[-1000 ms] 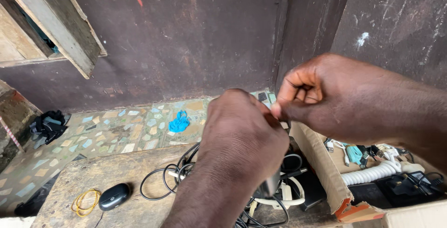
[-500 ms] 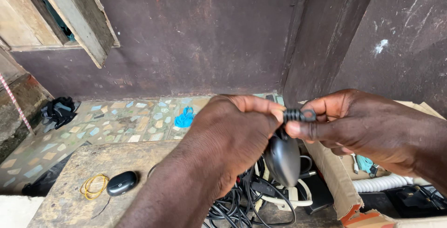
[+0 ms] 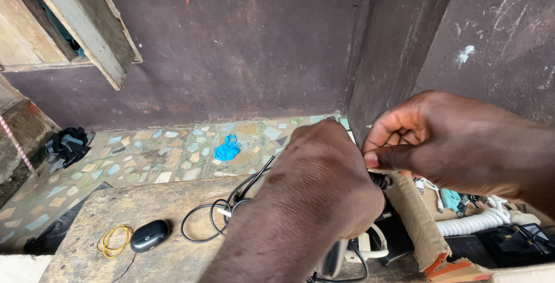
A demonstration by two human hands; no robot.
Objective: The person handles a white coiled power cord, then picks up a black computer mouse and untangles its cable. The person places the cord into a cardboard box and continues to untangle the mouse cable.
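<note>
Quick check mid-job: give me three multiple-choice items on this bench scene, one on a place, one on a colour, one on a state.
1. Where does the black oval case lie?
A. on the wooden bench, beside the yellow rubber band
B. in the cardboard box
C. on the tiled floor

2. What colour is the crumpled scrap on the tiled floor?
A. red
B. blue
C. white

3. How is the right hand set?
A. flat and open
B. thumb and fingers pinched together
C. resting on the bench

Answers: 1 A, it sits on the bench by the band. 2 B, plainly blue. 3 B, fingertips meet above the black cable.
</note>
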